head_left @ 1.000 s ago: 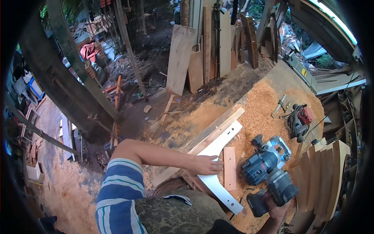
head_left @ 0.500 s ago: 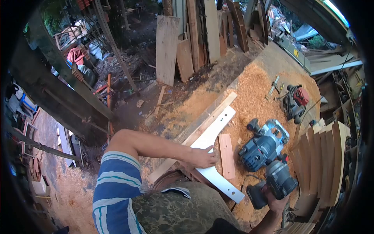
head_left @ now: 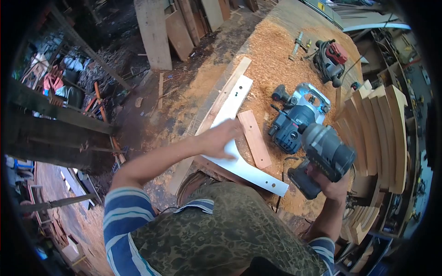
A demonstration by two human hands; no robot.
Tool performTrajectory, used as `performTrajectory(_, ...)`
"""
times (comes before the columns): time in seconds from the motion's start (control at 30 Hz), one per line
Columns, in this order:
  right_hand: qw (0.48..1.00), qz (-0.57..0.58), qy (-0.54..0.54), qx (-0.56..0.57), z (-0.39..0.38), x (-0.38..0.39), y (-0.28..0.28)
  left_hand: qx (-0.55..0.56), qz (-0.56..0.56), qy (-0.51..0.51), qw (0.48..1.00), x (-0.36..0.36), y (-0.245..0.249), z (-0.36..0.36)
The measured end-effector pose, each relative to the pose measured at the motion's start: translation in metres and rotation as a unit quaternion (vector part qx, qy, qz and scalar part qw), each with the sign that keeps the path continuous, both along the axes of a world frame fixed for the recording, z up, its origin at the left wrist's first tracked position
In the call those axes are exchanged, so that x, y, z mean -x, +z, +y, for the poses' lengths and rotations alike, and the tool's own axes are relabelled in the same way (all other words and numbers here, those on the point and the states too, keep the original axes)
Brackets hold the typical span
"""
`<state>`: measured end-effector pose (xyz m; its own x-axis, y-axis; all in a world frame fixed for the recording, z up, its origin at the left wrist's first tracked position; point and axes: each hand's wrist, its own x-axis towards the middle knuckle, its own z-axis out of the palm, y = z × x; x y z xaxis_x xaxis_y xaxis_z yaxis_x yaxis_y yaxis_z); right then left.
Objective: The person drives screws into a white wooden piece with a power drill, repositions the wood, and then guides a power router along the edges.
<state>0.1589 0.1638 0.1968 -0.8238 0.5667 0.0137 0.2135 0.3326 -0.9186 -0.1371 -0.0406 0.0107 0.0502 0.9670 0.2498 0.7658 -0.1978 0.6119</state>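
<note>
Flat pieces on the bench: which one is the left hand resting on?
The white curved piece, under the left hand; the short board beside it and the long plank are straight bare wood.

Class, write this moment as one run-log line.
left hand: flat on white board | right hand: grips power tool | wood strip: beside board

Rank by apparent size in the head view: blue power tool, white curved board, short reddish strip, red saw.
1. blue power tool (nearest camera)
2. white curved board
3. short reddish strip and red saw: alike, unranked
</note>
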Motion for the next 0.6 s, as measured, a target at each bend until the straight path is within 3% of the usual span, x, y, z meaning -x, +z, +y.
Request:
performTrajectory(0.07,0.998,-0.005,-0.027,0.055,-0.001,0.018,0.017,-0.009,0.010,0.268,0.963,0.005,-0.001,0.019)
performTrajectory(0.13,0.999,-0.005,-0.018,0.040,0.003,0.040,0.029,0.043,-0.009,0.399,0.916,0.021,-0.001,0.048)
performTrajectory(0.17,0.999,-0.014,-0.021,0.038,0.001,0.056,0.040,0.045,-0.017,0.396,0.917,0.026,-0.007,0.059)
performTrajectory(0.23,0.995,-0.073,0.010,0.071,-0.003,0.091,0.061,0.156,-0.090,0.425,0.887,0.034,-0.022,0.077)
performTrajectory(0.4,0.989,-0.115,0.087,0.015,0.014,0.151,0.058,0.143,-0.095,0.429,0.887,0.034,-0.031,0.080)
performTrajectory(0.47,0.965,-0.213,0.154,-0.021,0.023,0.179,0.055,0.141,-0.093,0.445,0.880,0.029,-0.023,0.080)
performTrajectory(0.6,0.937,-0.260,0.192,-0.131,0.033,0.214,0.034,0.142,-0.059,0.456,0.877,0.028,-0.020,0.080)
